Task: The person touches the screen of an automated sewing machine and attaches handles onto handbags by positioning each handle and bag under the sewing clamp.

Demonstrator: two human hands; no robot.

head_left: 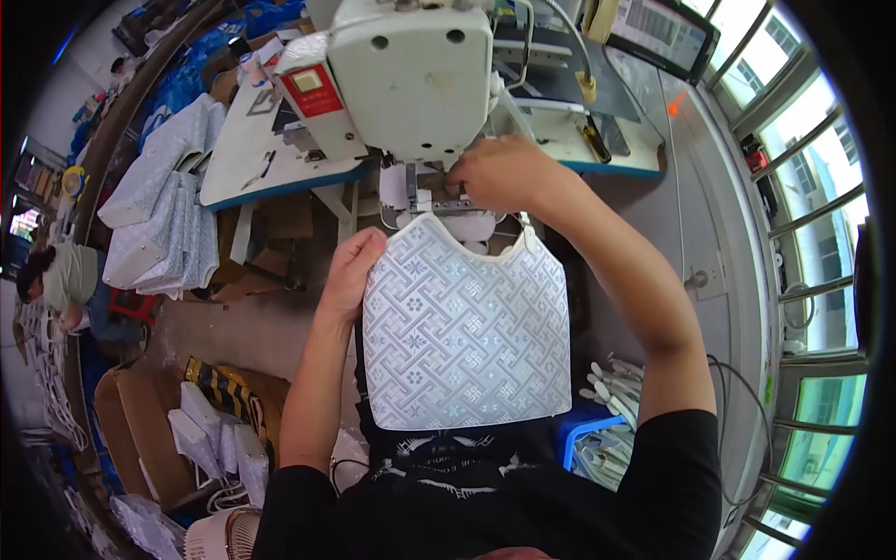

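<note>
A pale silver-white patterned handbag (467,327) hangs in front of my body, its curved opening facing the machine. My left hand (355,266) grips its upper left corner, thumb near the rim. One strap tab with metal hardware (528,233) shows at the bag's upper right; the upper left corner lies at the sewing machine's clamp (423,201). Beneath the machine's white head (411,84), my right hand (504,173) is closed beside the clamp, its fingertips partly hidden, so what it holds cannot be made out.
More patterned bags (163,210) are piled left of the white worktable (280,159), which carries small snips (261,170). A blue stool (588,425) bears white strap pieces at right. A cardboard box (140,434) stands lower left, and a monitor (658,33) upper right. Another person (70,280) is at far left.
</note>
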